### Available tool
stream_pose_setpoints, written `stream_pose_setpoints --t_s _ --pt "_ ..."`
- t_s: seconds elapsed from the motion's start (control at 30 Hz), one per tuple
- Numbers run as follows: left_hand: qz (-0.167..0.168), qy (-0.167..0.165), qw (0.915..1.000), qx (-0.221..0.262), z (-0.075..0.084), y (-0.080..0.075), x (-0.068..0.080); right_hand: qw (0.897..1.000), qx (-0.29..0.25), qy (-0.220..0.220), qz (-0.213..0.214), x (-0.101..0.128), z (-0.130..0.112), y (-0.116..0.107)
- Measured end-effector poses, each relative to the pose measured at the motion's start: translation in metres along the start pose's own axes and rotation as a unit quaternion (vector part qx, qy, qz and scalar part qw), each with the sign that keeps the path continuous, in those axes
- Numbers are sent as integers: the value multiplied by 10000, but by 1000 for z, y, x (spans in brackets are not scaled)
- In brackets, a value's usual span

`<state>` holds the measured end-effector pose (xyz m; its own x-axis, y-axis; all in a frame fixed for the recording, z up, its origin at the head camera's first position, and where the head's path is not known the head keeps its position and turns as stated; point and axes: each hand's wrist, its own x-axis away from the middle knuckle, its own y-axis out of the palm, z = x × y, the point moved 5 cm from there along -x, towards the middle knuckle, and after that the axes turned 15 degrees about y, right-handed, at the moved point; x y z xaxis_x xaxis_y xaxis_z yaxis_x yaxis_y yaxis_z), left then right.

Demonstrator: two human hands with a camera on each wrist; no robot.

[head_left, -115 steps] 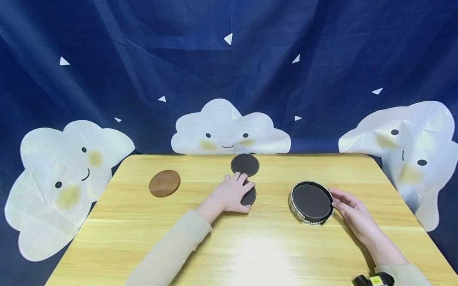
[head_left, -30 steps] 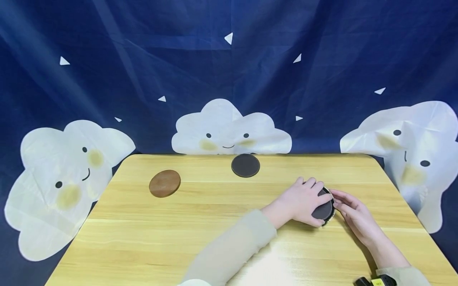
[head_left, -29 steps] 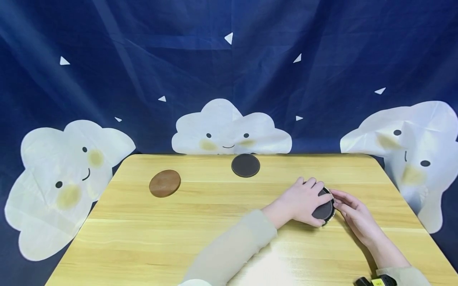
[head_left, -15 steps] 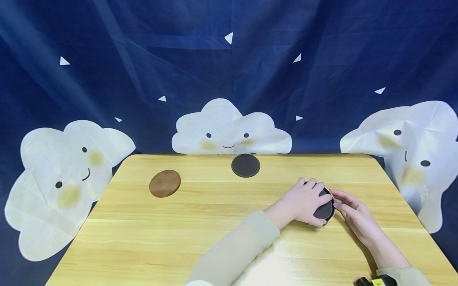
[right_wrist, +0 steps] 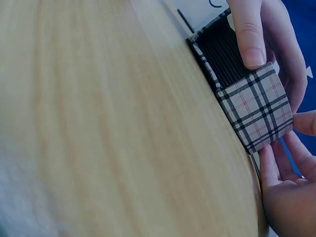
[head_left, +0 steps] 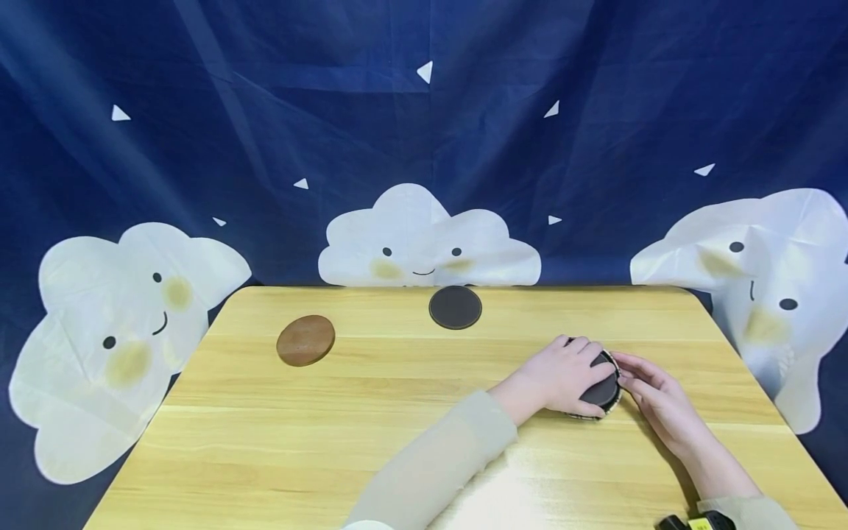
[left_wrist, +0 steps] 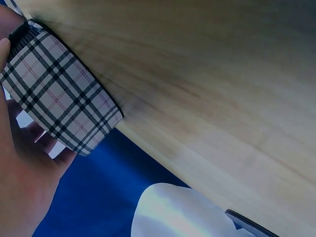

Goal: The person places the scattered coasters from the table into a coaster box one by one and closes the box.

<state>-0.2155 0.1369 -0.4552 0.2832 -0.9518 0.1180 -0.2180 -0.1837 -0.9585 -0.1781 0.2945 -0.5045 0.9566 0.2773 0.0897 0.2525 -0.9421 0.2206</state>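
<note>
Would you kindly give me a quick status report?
Left hand presses a coaster into the plaid holder. Right hand steadies its rim. Nothing blocking.

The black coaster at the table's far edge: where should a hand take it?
The black coaster lies flat and thin on the table, alone. Probably best pinch its rim from above, thumb and finger on opposite edges, or slide it off the near table edge.

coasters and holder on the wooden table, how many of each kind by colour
Round black coasters: 2, one lying free near the far edge, one under the left hand in the holder
Round brown wooden coaster: 1
Round plaid-sided coaster holder: 1
Total: 4
</note>
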Motion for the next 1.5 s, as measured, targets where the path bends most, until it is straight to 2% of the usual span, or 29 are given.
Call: stream_pose_setpoints --t_s 0.53,0.87,1.13,1.3,1.5 --pt "120 87 9997 -217 2 -2 3 9999 -95 -69 -70 2 2 -1" --pt "192 74 9992 -344 -4 -5 14 9998 -162 -43 -102 1 1 1" --pt "112 -26 9997 -217 -19 -2 23 9999 -119 -43 -72 -1 -1 2" --pt "206 -143 9995 -198 -33 0 33 9999 -115 -23 -22 -1 -2 2" --pt "66 -313 9995 -80 -49 5 45 9997 -204 -85 -101 0 -2 3"
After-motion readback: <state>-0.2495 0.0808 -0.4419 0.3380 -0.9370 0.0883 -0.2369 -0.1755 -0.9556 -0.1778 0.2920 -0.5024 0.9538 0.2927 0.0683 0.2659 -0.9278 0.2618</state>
